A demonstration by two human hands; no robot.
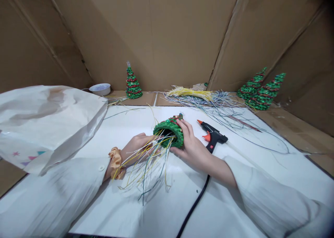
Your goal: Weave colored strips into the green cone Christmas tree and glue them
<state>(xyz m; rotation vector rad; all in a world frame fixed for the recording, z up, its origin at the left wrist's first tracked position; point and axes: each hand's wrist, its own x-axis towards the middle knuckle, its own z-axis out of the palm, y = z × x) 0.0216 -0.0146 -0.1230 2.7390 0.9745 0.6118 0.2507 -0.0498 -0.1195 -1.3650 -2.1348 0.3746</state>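
Note:
A small green Christmas tree (pixel 180 131) with red garland and beads is tipped on its side, its hollow base facing me. My right hand (pixel 190 140) is closed round the tree's right side, thumb under the rim. Out of the opening spill several thin yellow, white and green wires (pixel 146 170), hanging loose toward me. My left hand (pixel 142 146) is at the left of the opening, its fingers bent in among the wires and partly hidden by them. An orange scrunchie (pixel 116 162) circles my left wrist.
Right of the tree lies a black glue gun (pixel 212 135) with an orange trigger, its cord (pixel 194 205) running to the front edge. Finished-looking trees (pixel 134 83) stand at the back, with a wire bundle (pixel 198 95), a white bowl (pixel 100 89) and a white bag (pixel 49 120) at left.

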